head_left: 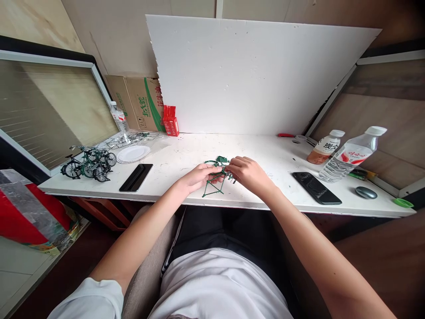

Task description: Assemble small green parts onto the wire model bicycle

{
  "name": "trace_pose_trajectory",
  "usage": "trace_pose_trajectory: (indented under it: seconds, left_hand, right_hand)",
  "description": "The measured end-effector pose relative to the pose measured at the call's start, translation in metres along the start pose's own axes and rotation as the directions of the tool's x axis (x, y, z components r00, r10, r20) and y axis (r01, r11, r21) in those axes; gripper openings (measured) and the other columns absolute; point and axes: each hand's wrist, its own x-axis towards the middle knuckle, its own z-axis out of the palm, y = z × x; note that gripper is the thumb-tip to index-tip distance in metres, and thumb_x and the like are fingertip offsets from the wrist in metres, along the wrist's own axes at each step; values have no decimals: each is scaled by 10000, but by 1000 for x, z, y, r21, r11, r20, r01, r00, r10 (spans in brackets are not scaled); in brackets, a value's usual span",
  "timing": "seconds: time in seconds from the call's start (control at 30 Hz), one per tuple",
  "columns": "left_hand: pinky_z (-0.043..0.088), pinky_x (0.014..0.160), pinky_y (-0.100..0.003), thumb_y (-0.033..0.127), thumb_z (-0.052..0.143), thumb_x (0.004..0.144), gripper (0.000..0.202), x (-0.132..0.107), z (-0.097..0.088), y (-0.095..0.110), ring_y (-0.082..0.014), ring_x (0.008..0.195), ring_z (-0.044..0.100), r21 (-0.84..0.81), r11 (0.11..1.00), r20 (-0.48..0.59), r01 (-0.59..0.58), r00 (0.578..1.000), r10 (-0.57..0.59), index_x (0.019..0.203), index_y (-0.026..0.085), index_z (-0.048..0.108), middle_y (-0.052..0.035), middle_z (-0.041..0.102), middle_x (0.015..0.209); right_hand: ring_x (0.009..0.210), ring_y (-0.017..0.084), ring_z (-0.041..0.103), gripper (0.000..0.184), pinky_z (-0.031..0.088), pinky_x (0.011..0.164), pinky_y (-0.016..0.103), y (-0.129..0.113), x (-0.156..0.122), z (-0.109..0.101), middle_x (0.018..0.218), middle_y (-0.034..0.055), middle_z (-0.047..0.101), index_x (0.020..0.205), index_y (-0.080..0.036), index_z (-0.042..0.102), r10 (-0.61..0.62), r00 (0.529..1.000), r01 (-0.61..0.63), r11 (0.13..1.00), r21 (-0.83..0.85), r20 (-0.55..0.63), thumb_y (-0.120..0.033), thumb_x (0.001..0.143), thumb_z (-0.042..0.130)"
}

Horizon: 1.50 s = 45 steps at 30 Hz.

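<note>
Both hands [199,177] [247,173] pinch green frame [214,184] near table edge [232,204].

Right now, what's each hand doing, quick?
Left hand: closed on the green bicycle frame.
Right hand: fingers pinched on the same frame's upper part.

Makeshift workbench [186,153] with model bicycles [89,163]

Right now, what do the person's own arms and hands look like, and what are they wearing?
Both forearms are bare. The left hand and right hand show no gloves, rings or watch. A short white sleeve covers the left upper arm; the right sleeve is out of view.
</note>
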Motion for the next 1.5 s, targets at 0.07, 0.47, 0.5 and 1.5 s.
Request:
trace_pose_trajectory:
  seconds: [0.07,0.47,0.5,1.5]
  left_hand:
    - [534,847,-337,381,1010,800,388,-1,0,1,-179,850,718,0,1000,-1,1,1000,-1,950,101,789,-108,789,954]
    - [547,993,-396,507,987,839,505,-1,-10,5,-224,950,789,228,970,0,-84,996,87,1082,86,850,-185,840,1145]
    - [549,993,-397,510,985,841,520,-1,-9,5,-233,965,795,243,965,-10,-101,994,106,1112,87,853,-189,845,1148]
    - [587,1003,-424,535,968,848,520,-13,18,10,-285,1036,810,330,905,-67,-270,949,308,1151,124,872,-159,866,1051]
  right_hand:
    - [841,243,623,245,421,743,375,-3,1,-1,919,102,726,1059,-166,789,16,1000,-16,1000,-11,6,-72,1091,565]
    - [885,211,673,405,536,818,373,27,-6,6,1068,81,773,1042,-217,752,459,876,-398,515,759,148,-616,1059,687]
    - [890,207,665,442,532,817,368,28,-6,5,1075,75,770,1040,-220,755,483,859,-409,451,793,169,-660,1035,705]
    - [1060,265,768,451,574,1095,448,6,4,8,1087,49,818,1000,-268,826,446,825,-422,74,904,348,-700,883,880]
